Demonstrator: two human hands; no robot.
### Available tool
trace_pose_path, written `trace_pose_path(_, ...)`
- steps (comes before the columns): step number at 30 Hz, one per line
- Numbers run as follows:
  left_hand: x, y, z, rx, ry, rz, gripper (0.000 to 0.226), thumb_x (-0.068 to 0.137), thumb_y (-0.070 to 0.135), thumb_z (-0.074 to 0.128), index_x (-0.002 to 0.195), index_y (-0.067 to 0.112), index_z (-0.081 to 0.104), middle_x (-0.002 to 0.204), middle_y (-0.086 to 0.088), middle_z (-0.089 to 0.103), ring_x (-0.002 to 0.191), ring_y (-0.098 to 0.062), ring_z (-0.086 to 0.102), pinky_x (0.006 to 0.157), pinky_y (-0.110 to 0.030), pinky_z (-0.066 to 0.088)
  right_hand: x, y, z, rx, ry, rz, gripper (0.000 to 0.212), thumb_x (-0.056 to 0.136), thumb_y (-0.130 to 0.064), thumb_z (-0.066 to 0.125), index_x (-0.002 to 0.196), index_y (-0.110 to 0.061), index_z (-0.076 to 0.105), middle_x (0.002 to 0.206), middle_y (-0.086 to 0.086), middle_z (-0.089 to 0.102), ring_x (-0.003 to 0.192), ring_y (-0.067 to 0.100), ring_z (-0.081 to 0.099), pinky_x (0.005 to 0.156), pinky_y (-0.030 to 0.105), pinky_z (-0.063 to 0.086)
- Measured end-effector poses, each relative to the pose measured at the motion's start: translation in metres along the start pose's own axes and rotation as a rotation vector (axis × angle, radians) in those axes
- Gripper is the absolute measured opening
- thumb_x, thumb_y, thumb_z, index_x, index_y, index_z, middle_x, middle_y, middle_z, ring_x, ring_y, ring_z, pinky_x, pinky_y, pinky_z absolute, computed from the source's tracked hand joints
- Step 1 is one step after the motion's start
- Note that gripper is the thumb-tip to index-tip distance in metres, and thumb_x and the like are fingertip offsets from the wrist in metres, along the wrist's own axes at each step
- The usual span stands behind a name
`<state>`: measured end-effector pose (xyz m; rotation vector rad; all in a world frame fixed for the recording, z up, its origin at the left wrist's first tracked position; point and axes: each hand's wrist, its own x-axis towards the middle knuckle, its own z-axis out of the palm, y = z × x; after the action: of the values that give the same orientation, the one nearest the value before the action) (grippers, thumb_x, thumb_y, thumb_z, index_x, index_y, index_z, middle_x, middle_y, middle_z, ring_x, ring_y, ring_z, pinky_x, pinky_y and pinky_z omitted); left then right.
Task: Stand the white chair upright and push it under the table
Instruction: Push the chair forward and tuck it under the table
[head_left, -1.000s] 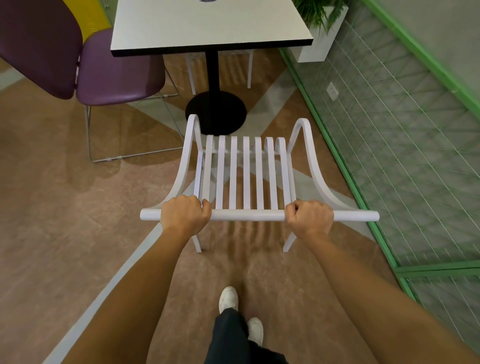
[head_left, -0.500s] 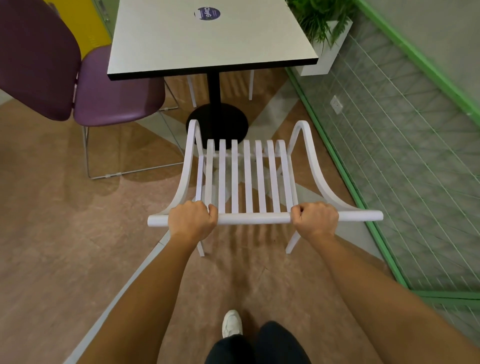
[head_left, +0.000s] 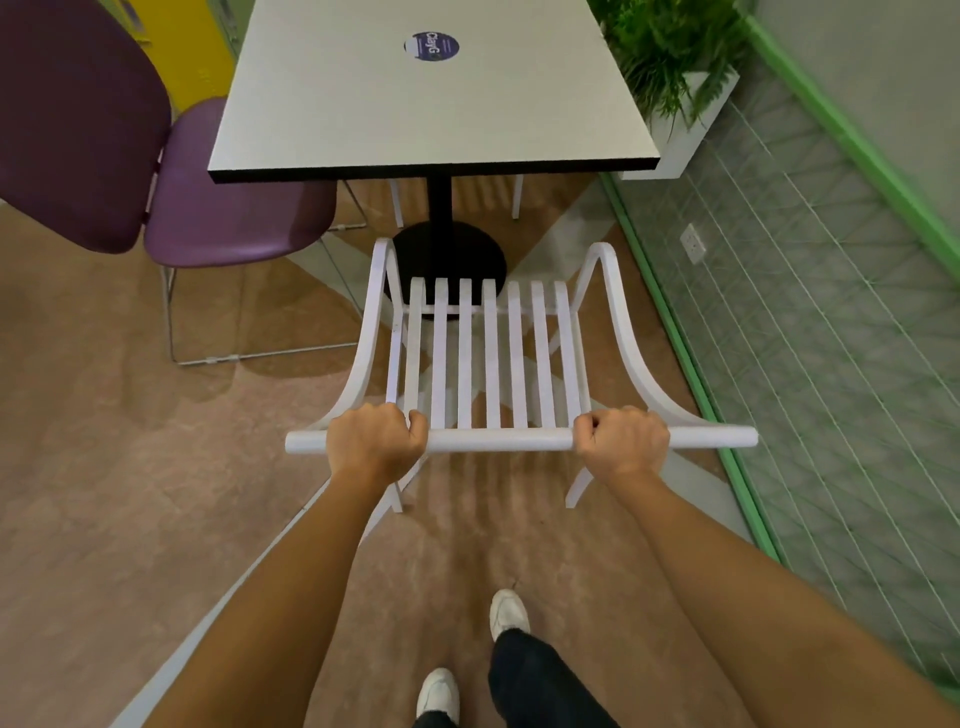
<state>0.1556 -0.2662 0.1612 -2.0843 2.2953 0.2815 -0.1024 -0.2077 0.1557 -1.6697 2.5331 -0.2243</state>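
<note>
The white chair with a slatted seat stands upright on the floor, facing the table. My left hand grips the left part of its round top rail, and my right hand grips the right part. The chair's front edge is close to the table's black round base and a little short of the tabletop's near edge. The table has a pale top with a dark rim and one black central post.
A purple chair stands left of the table, with a second purple backrest beside it. A green-framed mesh wall runs along the right. A white planter with ferns sits at the table's right corner. My feet are behind the chair.
The chair has slid forward toward the table with both hands on its rail. I have stepped after it, so the table looks nearer and more of its top shows.
</note>
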Motion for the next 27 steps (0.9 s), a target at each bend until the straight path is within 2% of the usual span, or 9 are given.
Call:
trace_pose_path(3,0.018,0.004,-0.003,0.013,0.016,-0.028,0.044,0.086,0.040,0.040,0.054,0.014,0.055,0.046,0.001,0.045,0.046,-0.015,0.050,0.051,-0.024,0.044,0.023,-0.002,0.000,0.011,-0.013,-0.031,0.035,0.081,-0.035,0.045,0.055,-0.017,0.060,0.048,0.000,0.046,0.051,0.018,0.046,0.059,0.027,0.032)
trace_pose_path(6,0.036,0.009,-0.004,0.028,0.018,-0.043,0.044,0.087,0.041,0.038,0.057,0.013,0.056,0.047,0.001,0.044,0.046,-0.015,0.049,0.051,-0.024,0.043,0.045,-0.004,-0.001,0.003,-0.027,-0.052,0.034,0.082,-0.036,0.044,0.057,-0.019,0.059,0.051,0.001,0.049,0.053,0.018,0.047,0.060,0.028,0.032)
trace_pose_path(14,0.067,0.013,-0.005,0.028,0.020,-0.068,0.048,0.086,0.044,0.034,0.057,0.015,0.057,0.047,0.001,0.047,0.044,-0.015,0.049,0.050,-0.026,0.048,0.087,-0.011,0.001,0.005,-0.024,-0.098,0.036,0.082,-0.034,0.043,0.060,-0.016,0.065,0.053,0.003,0.051,0.055,0.020,0.045,0.063,0.029,0.029)
trace_pose_path(20,0.085,0.010,-0.009,0.043,0.023,-0.059,0.049,0.086,0.047,0.033,0.052,0.017,0.051,0.042,0.004,0.039,0.039,-0.010,0.040,0.045,-0.021,0.034,0.108,-0.021,0.003,0.017,-0.020,-0.082,0.035,0.082,-0.033,0.045,0.062,-0.015,0.067,0.053,0.003,0.050,0.056,0.019,0.044,0.066,0.030,0.029)
trace_pose_path(27,0.096,0.009,-0.017,0.058,0.009,-0.047,0.049,0.087,0.046,0.032,0.053,0.015,0.050,0.043,0.004,0.036,0.045,-0.015,0.048,0.049,-0.023,0.037,0.122,-0.027,0.005,0.054,-0.013,-0.083,0.033,0.083,-0.034,0.049,0.065,-0.014,0.068,0.054,0.001,0.048,0.058,0.017,0.043,0.067,0.029,0.030)
